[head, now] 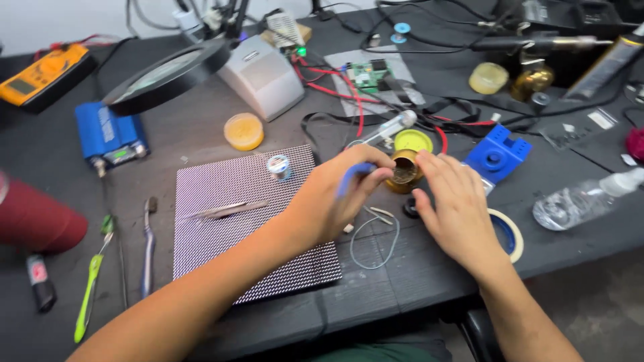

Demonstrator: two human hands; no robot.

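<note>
My left hand point(339, 198) grips a blue-handled soldering iron point(376, 137) whose clear upper part points up and away. The hand rests beside a small brass tin of tip-cleaning wool point(405, 173). My right hand point(456, 208) hovers just right of that tin, fingers spread, thumb near a small black knob point(410, 210). A yellow-green lid point(413, 141) lies behind the tin. A loop of thin solder wire point(376, 245) lies on the table below both hands.
A dotted LED panel point(228, 228) with tweezers point(225, 210) and a solder spool point(278, 165) lies left. Around it are a magnifier lamp point(164, 75), a blue plastic block point(498, 154), a tape roll point(511, 234), a clear bottle point(580, 200), a red cylinder point(33, 218) and a green toothbrush point(90, 285).
</note>
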